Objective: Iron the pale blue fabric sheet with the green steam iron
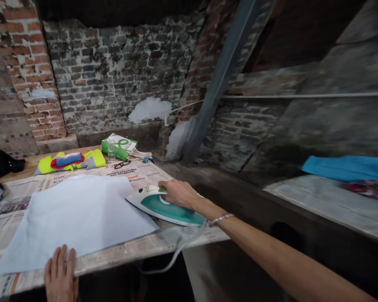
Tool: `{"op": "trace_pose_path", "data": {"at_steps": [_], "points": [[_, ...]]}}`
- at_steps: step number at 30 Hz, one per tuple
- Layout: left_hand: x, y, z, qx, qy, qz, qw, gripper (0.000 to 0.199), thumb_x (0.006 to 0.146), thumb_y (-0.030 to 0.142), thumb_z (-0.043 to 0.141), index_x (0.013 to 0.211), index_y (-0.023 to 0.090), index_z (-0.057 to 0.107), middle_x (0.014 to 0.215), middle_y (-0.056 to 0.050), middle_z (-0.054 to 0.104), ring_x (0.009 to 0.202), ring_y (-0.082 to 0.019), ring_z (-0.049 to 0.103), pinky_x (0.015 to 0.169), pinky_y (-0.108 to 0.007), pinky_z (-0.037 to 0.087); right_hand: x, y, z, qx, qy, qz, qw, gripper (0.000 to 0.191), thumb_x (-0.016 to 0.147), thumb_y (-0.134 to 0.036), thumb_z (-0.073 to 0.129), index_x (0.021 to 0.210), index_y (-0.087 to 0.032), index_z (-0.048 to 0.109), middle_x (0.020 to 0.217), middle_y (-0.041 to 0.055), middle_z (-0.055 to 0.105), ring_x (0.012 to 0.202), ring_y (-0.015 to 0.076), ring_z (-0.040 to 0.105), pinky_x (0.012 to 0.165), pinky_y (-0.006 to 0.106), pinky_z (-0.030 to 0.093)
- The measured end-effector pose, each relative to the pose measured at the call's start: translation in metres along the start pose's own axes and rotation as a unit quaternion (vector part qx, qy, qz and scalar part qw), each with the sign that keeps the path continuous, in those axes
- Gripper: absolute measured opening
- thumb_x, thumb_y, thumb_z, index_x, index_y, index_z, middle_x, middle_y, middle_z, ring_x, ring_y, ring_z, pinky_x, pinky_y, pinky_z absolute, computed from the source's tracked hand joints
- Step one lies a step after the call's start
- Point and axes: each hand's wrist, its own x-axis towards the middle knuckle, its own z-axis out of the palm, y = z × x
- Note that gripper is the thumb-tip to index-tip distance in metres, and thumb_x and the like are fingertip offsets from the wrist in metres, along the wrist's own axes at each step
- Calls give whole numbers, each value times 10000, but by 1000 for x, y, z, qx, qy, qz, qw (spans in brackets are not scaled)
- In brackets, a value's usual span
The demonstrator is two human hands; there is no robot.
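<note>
A pale blue-white cloth (82, 214) lies spread flat on a table covered with newspaper (113, 256). My right hand (178, 192) is wrapped round the handle of a green and white iron (176, 210). The iron's tip touches or overlaps the cloth's right edge, while its rear is over the newspaper. From the iron's back a pale cord (176, 256) loops down past the table's front edge. My left hand (61, 272) rests at the near edge of the cloth, fingers stretched out and fingertips on the fabric, holding nothing.
Folded yellow high-visibility clothing (96, 158) lies at the back with a red and blue cloth (68, 160) on top. Beside it stand a clear glass (111, 152) and a green-white bag (121, 144). Glasses (122, 164) lie nearby. Another surface (321, 197) at right bears blue cloth (349, 167).
</note>
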Motion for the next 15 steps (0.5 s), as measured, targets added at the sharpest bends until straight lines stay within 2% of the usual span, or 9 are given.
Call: {"op": "trace_pose_path", "data": {"at_steps": [3, 5, 7, 11, 15], "points": [[-4, -1, 2, 10, -7, 1, 1000, 745, 805, 117, 541, 1509, 254, 340, 1465, -126, 487, 1394, -318, 382, 1143, -514, 275, -9, -25, -17, -10, 23, -30, 999, 327, 799, -182, 573, 1104, -200, 690, 1033, 155, 731, 990, 306, 683, 736, 315, 440], [-5, -2, 2, 18, -7, 1, 1000, 737, 797, 116, 547, 1498, 250, 364, 1464, -123, 492, 1394, -315, 384, 1145, -507, 272, -9, -45, -23, 5, 23, -56, 998, 294, 794, -205, 585, 1068, -214, 690, 1011, 136, 735, 972, 300, 686, 717, 307, 436], [-4, -2, 2, 20, -5, -1, 1000, 777, 799, 115, 545, 1524, 260, 309, 1464, -122, 494, 1392, -311, 390, 1146, -504, 268, -6, -70, -23, 24, 21, -89, 996, 280, 789, -223, 598, 1054, -221, 688, 1003, 122, 737, 958, 291, 691, 711, 301, 440], [-2, 0, -1, 10, -5, -2, 1000, 881, 807, 121, 551, 1568, 286, 140, 1461, -130, 496, 1380, -328, 408, 1136, -518, 275, 3, -121, -7, 33, 26, -153, 987, 316, 796, -174, 572, 1092, -181, 683, 1000, 153, 737, 958, 293, 697, 747, 322, 473], [0, 2, -2, -2, 9, -8, 1000, 899, 815, 100, 519, 1570, 314, 82, 1508, -118, 447, 1388, -318, 405, 1137, -526, 276, 8, -147, 2, 44, 50, -162, 985, 328, 831, -163, 534, 1125, -152, 680, 1022, 180, 731, 982, 292, 698, 781, 340, 501]]}}
